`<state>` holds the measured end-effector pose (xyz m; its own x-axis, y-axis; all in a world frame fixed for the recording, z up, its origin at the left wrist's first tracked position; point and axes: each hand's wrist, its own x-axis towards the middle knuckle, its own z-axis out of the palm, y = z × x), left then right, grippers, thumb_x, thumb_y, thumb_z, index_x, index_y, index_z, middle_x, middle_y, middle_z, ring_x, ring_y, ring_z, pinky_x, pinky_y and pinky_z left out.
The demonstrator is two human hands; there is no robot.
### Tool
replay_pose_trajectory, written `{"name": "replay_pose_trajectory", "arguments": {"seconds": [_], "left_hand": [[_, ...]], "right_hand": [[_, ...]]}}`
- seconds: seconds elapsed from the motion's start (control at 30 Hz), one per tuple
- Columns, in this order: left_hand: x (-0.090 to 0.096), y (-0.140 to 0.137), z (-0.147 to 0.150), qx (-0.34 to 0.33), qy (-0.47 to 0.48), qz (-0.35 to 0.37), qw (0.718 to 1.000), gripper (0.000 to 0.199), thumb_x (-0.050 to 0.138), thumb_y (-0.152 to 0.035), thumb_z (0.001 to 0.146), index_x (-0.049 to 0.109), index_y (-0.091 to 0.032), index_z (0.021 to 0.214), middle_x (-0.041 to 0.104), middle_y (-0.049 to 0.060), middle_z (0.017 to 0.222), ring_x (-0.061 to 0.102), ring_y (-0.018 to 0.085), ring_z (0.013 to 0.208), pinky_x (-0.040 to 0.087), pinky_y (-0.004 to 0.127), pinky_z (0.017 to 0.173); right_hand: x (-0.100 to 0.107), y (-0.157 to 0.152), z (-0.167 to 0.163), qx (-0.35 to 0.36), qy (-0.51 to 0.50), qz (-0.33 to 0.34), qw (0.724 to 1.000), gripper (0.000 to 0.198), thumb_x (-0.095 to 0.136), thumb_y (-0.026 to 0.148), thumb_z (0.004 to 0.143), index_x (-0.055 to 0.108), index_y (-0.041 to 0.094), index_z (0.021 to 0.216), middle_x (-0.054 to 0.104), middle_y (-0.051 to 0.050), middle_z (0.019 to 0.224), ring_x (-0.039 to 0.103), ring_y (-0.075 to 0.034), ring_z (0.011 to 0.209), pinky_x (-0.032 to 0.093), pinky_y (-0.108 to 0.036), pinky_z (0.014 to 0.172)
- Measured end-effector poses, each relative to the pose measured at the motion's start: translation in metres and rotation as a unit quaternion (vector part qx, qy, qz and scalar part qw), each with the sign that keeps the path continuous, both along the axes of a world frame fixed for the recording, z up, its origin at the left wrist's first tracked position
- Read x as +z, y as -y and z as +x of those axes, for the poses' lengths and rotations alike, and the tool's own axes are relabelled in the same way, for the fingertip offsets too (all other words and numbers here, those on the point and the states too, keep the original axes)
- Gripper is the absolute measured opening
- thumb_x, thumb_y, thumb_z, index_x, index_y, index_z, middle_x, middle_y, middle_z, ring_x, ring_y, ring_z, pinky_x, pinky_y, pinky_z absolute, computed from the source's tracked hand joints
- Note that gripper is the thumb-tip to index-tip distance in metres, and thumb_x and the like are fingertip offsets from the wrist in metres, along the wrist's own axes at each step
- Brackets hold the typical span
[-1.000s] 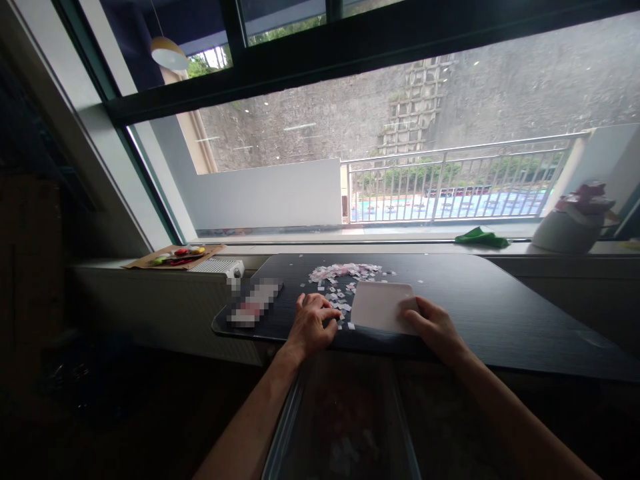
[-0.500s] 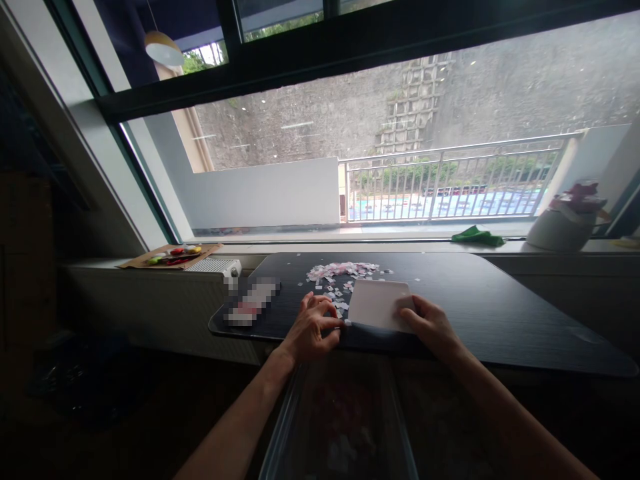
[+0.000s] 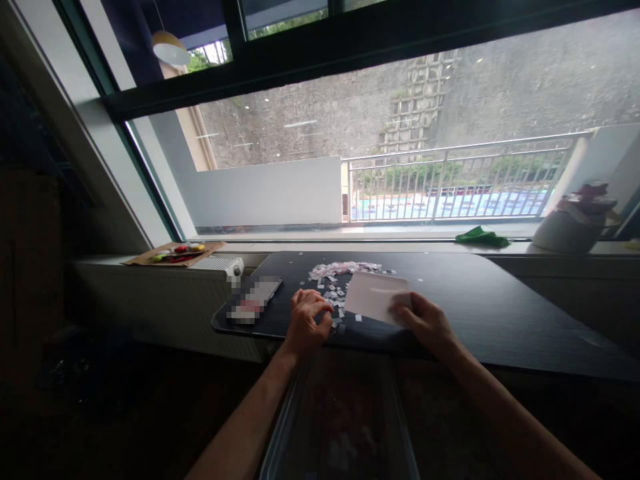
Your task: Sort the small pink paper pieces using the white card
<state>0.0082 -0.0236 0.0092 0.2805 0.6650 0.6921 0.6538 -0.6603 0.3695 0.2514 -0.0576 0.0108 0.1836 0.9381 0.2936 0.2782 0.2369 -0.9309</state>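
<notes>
My right hand (image 3: 433, 323) grips the right edge of a white rectangular card (image 3: 375, 293) with rounded corners, thumb on top. The card is held tilted over the dark table. To its left, my left hand (image 3: 309, 319) hovers at the table's front edge, fingers curled and thumb and forefinger pinched together. Whatever may be between those fingertips is too small to make out. Many small white and pinkish paper pieces (image 3: 345, 268) lie in a heap behind the hands, with loose ones trailing toward the front edge. Below that edge stands a clear plastic bin (image 3: 404, 427) with similar pieces inside.
A phone-like device (image 3: 256, 300), its screen blurred out, lies on the black table (image 3: 480, 300) at left. Cardboard with colourful items (image 3: 183, 250) rests by the radiator (image 3: 165, 300). On the windowsill are a green cloth (image 3: 481, 236) and a pale rounded object (image 3: 570, 227).
The card has tilted and shifted slightly left, uncovering a loose piece near the front edge. My left hand has drawn back a little to the left, away from the card.
</notes>
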Motion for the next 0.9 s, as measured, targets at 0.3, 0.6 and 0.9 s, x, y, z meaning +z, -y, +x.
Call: {"name": "replay_pose_trajectory", "arguments": {"seconds": [0.3, 0.6, 0.9], "left_hand": [[0.0004, -0.0004, 0.0012, 0.002, 0.014, 0.001, 1.0, 0.015, 0.051, -0.017, 0.072, 0.065, -0.021, 0.068, 0.062, 0.001, 0.075, 0.054, 0.02, 0.093, 0.028, 0.045, 0.102], [-0.0013, -0.0013, 0.0002, -0.003, -0.012, -0.015, 1.0, 0.018, 0.051, -0.017, 0.073, 0.067, -0.022, 0.069, 0.061, 0.001, 0.077, 0.053, 0.019, 0.094, 0.026, 0.044, 0.105], [0.0025, -0.0002, 0.0034, -0.061, -0.162, -0.071, 0.982, 0.03, 0.05, -0.03, 0.081, 0.064, -0.031, 0.108, 0.057, 0.003, 0.108, 0.042, 0.023, 0.117, 0.011, 0.054, 0.11]], "right_hand": [[0.0011, 0.0052, 0.0011, -0.085, 0.07, 0.004, 0.994, 0.013, 0.052, 0.029, 0.067, 0.059, 0.018, 0.07, 0.052, 0.003, 0.057, 0.045, -0.012, 0.054, 0.038, -0.024, 0.05], [0.0046, 0.0077, 0.0024, -0.116, 0.01, -0.026, 0.993, 0.02, 0.051, 0.031, 0.062, 0.061, 0.018, 0.073, 0.055, 0.002, 0.06, 0.048, -0.014, 0.057, 0.039, -0.025, 0.052], [0.0035, 0.0071, 0.0034, -0.133, -0.03, -0.033, 0.99, 0.023, 0.051, 0.032, 0.061, 0.062, 0.018, 0.076, 0.056, 0.002, 0.063, 0.05, -0.015, 0.058, 0.04, -0.025, 0.052]]}}
